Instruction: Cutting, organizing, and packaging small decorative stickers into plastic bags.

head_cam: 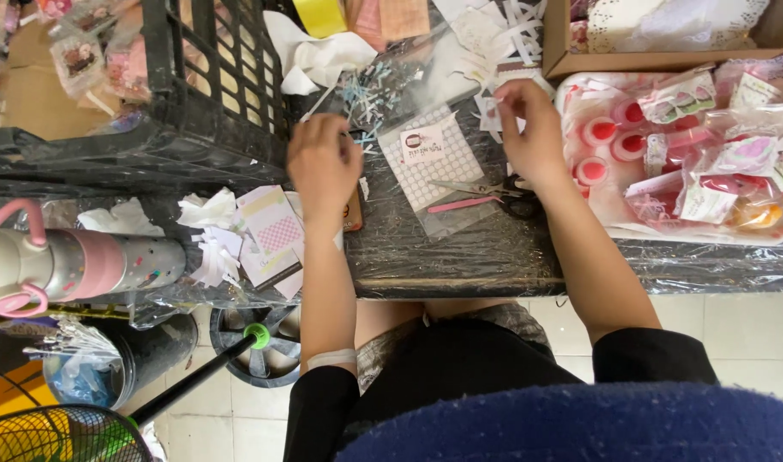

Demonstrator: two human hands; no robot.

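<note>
On the dark wrapped table [460, 257], beside the black crate [195, 94], the left hand [323, 162] is curled, grip hidden, the dotted clear bag [434, 162] lies unfilled between the hands, the right hand [528, 128] pinches a small paper piece, and many packed bags [699, 162] already wait finished.

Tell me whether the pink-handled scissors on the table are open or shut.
Shut, as far as it shows: the scissors lie flat on the clear bag, blades together in one thin line. The right hand hovers above the handles.
</note>
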